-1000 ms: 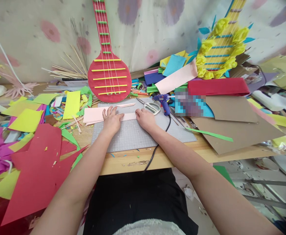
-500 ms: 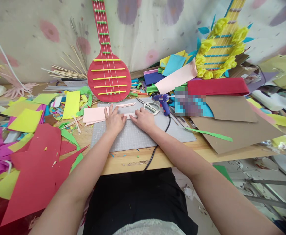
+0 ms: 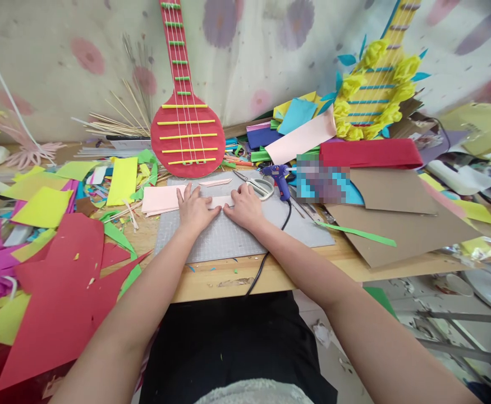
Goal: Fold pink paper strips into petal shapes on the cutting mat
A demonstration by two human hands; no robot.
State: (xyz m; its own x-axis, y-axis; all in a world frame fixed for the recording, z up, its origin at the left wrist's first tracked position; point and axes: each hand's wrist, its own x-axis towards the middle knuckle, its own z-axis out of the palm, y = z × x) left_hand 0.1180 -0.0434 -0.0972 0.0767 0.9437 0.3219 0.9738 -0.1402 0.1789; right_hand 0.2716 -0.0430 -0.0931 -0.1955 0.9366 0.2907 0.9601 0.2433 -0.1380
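Note:
A narrow pale pink paper strip (image 3: 222, 201) lies across the grey cutting mat (image 3: 211, 247), partly covered by both hands. My left hand (image 3: 195, 210) has its outer fingers spread over the paper, with thumb and index finger closed at the strip's left part. The fingers of my right hand (image 3: 245, 206) are bent around the right part of the strip. Both thumbs nearly meet at its near edge. Left of my left hand lies folded pink paper (image 3: 161, 200). A thin pink offcut (image 3: 215, 183) lies just behind.
Scissors (image 3: 262, 189) and a purple glue gun (image 3: 279, 179) lie right of my hands; its black cord (image 3: 266, 255) crosses the mat. A red paper instrument (image 3: 187, 140) leans behind. Red paper (image 3: 64, 286) fills the left, brown card (image 3: 400, 230) the right.
Both hands have shifted slightly on the strip, and the thumbs are closer together at its near edge. The view has tilted a little; the other things lie as before.

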